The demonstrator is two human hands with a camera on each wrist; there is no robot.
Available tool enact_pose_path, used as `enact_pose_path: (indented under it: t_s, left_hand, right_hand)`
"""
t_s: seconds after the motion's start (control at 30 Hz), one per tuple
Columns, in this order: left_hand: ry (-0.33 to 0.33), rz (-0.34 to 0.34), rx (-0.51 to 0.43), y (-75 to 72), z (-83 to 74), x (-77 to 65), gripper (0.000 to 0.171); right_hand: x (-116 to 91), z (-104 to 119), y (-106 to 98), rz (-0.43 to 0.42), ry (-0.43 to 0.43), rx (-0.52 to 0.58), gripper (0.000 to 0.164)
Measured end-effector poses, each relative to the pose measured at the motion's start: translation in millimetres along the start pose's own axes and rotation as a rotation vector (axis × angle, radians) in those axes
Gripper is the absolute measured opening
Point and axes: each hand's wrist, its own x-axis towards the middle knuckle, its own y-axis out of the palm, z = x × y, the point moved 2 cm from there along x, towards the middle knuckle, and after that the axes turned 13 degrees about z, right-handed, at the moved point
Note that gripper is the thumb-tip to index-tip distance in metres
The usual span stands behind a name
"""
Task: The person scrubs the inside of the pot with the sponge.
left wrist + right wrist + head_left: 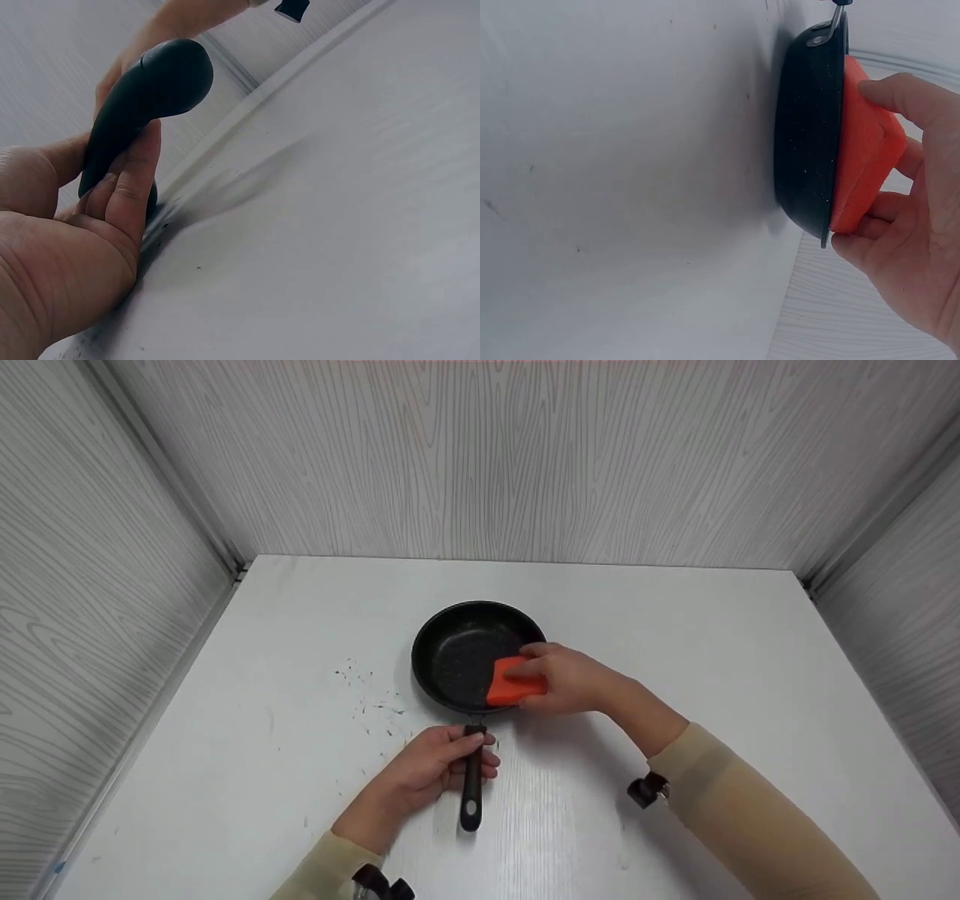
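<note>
A black frying pan (461, 656) sits in the middle of the white table, its handle (471, 787) pointing toward me. My left hand (431, 761) grips that handle near the pan's body, thumb on top and fingers underneath. In the left wrist view the rounded handle end (180, 79) sticks out past the fingers. My right hand (574, 679) holds an orange-red sponge (510, 682) inside the pan at its near right side. The right wrist view shows the thumb and fingers around the sponge (866, 142), which rises above the pan's rim.
Dark crumbs (360, 709) are scattered on the table (675, 660) left of the pan. Pale wood-grain panels enclose the table at the back (480, 457), left and right. Each forearm wears a sleeve with a small black device (646, 790) at the wrist.
</note>
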Motion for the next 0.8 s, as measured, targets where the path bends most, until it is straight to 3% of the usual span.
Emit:
enact_pose_path:
  t_s: [0.43,0.8]
  left_hand:
    - [0.013,0.016,0.001,1.2,-0.7,0.5,0.04]
    - [0.006,0.017,-0.004,1.4,0.3,0.0,0.039]
  right_hand:
    - [10,6,-6,0.058,-0.053,0.016,0.045]
    - [21,14,0,0.105,-0.024,0.101,0.045]
